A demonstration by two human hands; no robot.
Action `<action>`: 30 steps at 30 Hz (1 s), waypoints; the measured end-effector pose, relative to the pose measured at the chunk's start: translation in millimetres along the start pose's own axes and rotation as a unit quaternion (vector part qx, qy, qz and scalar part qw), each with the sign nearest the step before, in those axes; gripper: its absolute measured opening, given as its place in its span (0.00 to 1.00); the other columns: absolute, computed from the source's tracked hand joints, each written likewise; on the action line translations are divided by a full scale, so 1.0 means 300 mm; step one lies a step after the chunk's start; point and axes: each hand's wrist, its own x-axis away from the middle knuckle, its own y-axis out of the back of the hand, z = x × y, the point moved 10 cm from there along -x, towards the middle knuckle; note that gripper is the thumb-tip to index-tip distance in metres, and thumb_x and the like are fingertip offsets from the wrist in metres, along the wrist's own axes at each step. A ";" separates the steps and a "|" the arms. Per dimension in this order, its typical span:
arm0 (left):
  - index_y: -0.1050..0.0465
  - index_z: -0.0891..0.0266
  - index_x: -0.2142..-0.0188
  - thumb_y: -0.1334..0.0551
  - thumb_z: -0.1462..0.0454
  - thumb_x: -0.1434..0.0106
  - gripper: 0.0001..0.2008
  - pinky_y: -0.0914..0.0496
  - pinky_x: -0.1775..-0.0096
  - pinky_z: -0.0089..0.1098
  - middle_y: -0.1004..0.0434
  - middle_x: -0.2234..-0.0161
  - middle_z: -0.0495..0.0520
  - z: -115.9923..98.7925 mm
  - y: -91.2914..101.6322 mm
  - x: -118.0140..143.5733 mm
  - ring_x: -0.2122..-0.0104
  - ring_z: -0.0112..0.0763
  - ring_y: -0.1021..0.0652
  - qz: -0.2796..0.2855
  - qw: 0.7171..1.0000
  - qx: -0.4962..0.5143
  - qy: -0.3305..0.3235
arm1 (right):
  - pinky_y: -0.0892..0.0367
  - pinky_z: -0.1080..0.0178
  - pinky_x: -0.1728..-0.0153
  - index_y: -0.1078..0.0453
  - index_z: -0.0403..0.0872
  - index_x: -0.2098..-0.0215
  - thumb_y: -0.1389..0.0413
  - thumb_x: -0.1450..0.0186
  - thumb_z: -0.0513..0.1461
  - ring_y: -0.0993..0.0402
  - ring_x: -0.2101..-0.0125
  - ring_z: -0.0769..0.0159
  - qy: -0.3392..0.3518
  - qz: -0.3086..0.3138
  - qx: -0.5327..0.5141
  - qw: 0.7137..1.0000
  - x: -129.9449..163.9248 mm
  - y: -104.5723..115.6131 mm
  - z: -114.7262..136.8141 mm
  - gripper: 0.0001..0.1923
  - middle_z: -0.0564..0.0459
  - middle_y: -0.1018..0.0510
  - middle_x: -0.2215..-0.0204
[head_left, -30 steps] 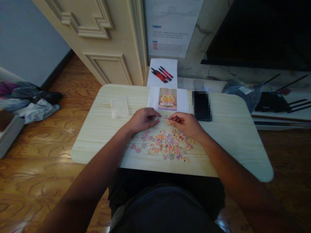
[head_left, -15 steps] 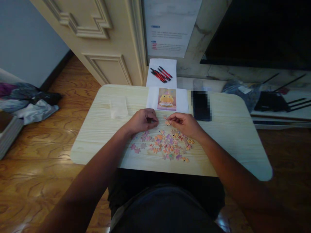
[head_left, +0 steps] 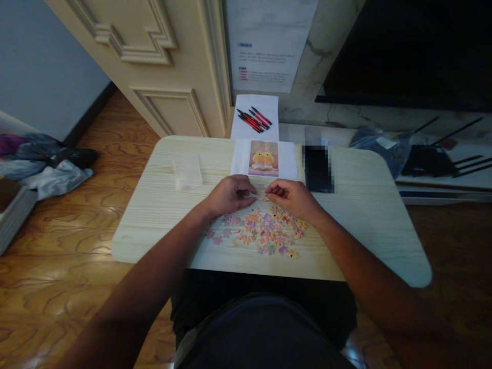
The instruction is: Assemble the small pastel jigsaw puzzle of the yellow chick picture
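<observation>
Black flat screen (head_left: 415, 56), two o'clock: cut off by frame edges. White paper notice (head_left: 265, 31), twelve o'clock: top cropped, print illegible. Bare left hand (head_left: 233, 196), nine o'clock of centre: fingertip contents indeterminable.

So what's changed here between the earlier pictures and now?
The bare left hand has shifted slightly rightward, nearer the bare right hand. No clear grasp or release shows. The right hand, main heap of pastel jigsaw pieces, red and black pens and yellow printed picture look unchanged.

Head cam, fwd/down view over tbl (head_left: 369, 215).
</observation>
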 end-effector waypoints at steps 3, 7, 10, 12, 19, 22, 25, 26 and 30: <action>0.14 0.62 0.62 0.32 0.64 0.33 0.06 0.30 0.66 0.30 0.18 0.68 0.52 -0.003 -0.006 -0.002 0.71 0.28 0.23 0.005 1.000 -0.012 -0.014 | 0.29 0.61 0.67 0.18 0.49 0.61 0.33 0.30 0.43 0.23 0.70 0.66 -0.003 0.011 0.017 1.000 0.003 -0.003 0.009 0.06 0.54 0.16 0.70; 0.15 0.62 0.64 0.33 0.66 0.34 0.06 0.28 0.64 0.31 0.17 0.67 0.53 -0.005 0.004 -0.004 0.69 0.28 0.22 0.000 1.000 -0.004 -0.017 | 0.31 0.62 0.69 0.18 0.49 0.62 0.33 0.31 0.41 0.25 0.72 0.67 0.003 0.019 0.035 0.999 0.004 -0.008 0.017 0.05 0.54 0.17 0.71; 0.15 0.62 0.65 0.32 0.67 0.34 0.05 0.27 0.63 0.31 0.16 0.67 0.53 0.001 0.004 -0.007 0.69 0.28 0.22 0.002 1.000 0.003 -0.004 | 0.32 0.62 0.69 0.18 0.48 0.63 0.31 0.33 0.41 0.26 0.72 0.67 0.014 0.012 0.053 0.998 0.001 -0.007 0.021 0.04 0.55 0.18 0.71; 0.15 0.62 0.65 0.32 0.67 0.34 0.05 0.27 0.63 0.31 0.17 0.67 0.53 -0.002 0.003 -0.009 0.69 0.29 0.22 0.003 1.000 0.007 -0.004 | 0.32 0.62 0.70 0.18 0.48 0.61 0.31 0.34 0.40 0.27 0.73 0.68 0.017 0.004 0.064 0.998 0.000 -0.003 0.020 0.05 0.55 0.19 0.71; 0.14 0.63 0.65 0.31 0.66 0.34 0.05 0.28 0.65 0.30 0.18 0.69 0.52 0.026 0.016 -0.008 0.70 0.28 0.22 -0.008 1.000 0.021 0.018 | 0.31 0.61 0.67 0.18 0.49 0.59 0.34 0.30 0.40 0.27 0.71 0.67 0.054 0.031 0.093 0.994 0.012 0.000 0.047 0.04 0.54 0.18 0.68; 0.15 0.63 0.65 0.30 0.65 0.35 0.05 0.29 0.68 0.29 0.18 0.69 0.53 0.061 0.038 -0.004 0.71 0.28 0.22 -0.034 0.998 0.032 0.045 | 0.31 0.61 0.64 0.18 0.49 0.59 0.35 0.28 0.39 0.26 0.69 0.66 0.091 0.057 0.139 0.984 0.024 -0.006 0.079 0.04 0.53 0.18 0.67; 0.14 0.63 0.65 0.30 0.64 0.34 0.05 0.27 0.67 0.30 0.17 0.67 0.55 0.075 0.052 0.000 0.69 0.29 0.21 -0.046 0.996 0.052 0.055 | 0.30 0.60 0.62 0.17 0.49 0.57 0.36 0.26 0.40 0.24 0.66 0.65 0.116 0.077 0.138 0.981 0.037 -0.008 0.102 0.05 0.52 0.18 0.65; 0.14 0.63 0.65 0.30 0.63 0.34 0.05 0.27 0.66 0.30 0.16 0.67 0.55 0.077 0.053 0.001 0.69 0.29 0.20 -0.047 0.995 0.060 0.057 | 0.29 0.60 0.61 0.17 0.49 0.57 0.36 0.25 0.40 0.23 0.65 0.64 0.124 0.088 0.133 0.979 0.042 -0.012 0.110 0.05 0.51 0.17 0.64; 0.15 0.64 0.64 0.28 0.62 0.34 0.06 0.26 0.66 0.30 0.16 0.67 0.55 0.082 0.052 0.004 0.69 0.28 0.21 -0.039 0.992 0.095 0.073 | 0.28 0.57 0.56 0.15 0.52 0.54 0.34 0.25 0.42 0.21 0.59 0.60 0.155 0.126 0.139 0.970 0.062 -0.044 0.135 0.05 0.50 0.17 0.59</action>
